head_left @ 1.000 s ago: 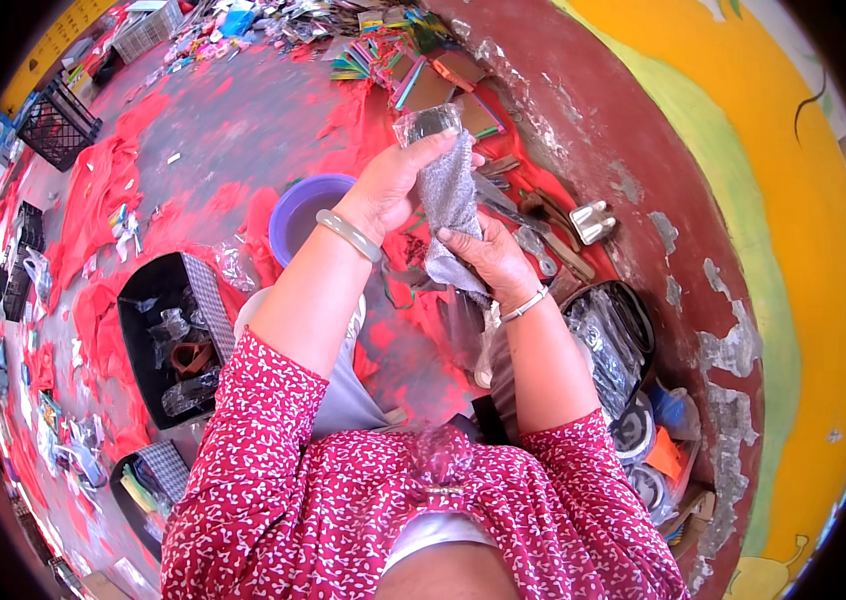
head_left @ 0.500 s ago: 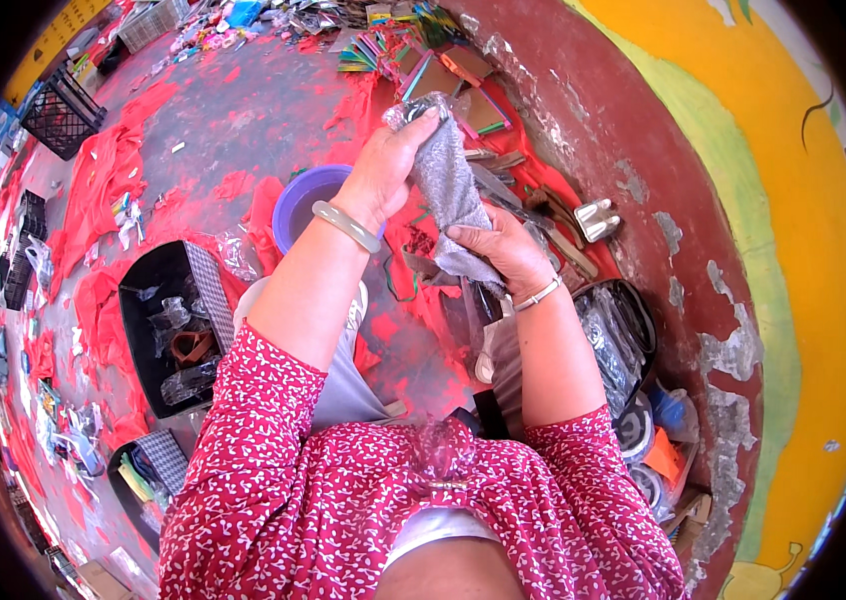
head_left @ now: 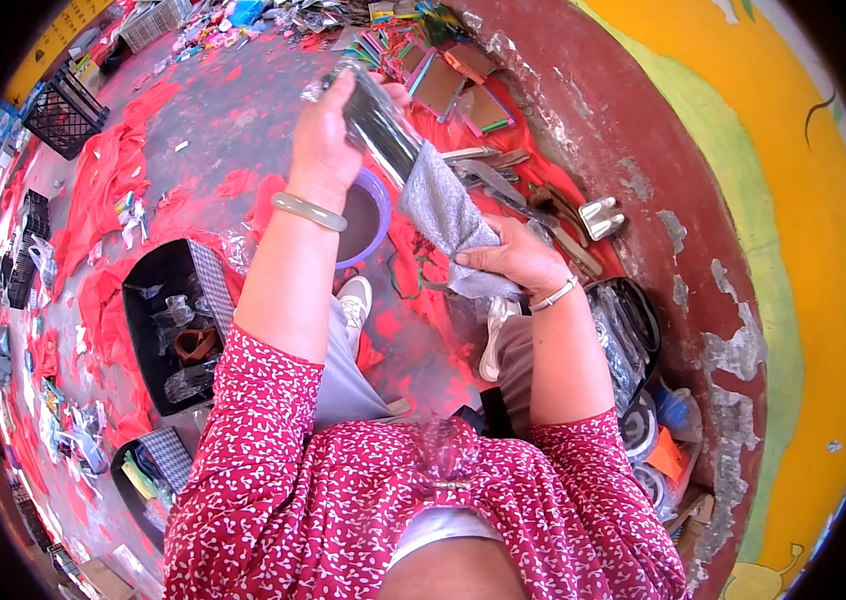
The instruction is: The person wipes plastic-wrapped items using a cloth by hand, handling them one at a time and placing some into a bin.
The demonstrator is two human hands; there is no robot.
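Observation:
My left hand is closed on the far end of a long, dark, glossy object in clear plastic; its exact kind I cannot make out. A grey cloth wraps around its near end. The bunched lower part of the cloth is in my right hand, thumb on top. Below and left of the cloth stands a purple bucket with murky liquid in it, partly behind my left forearm. Several flat, worn strips lie on red cloth beyond my right hand.
On the left sits a black bin holding plastic-wrapped items. A dark case stands by my right forearm, near the peeling red wall. A silvery object lies along that wall. Far left is a black crate.
My left hand has moved left and away from the right hand, and the dark glossy object now shows out of the grey cloth. The right hand keeps hold of the cloth.

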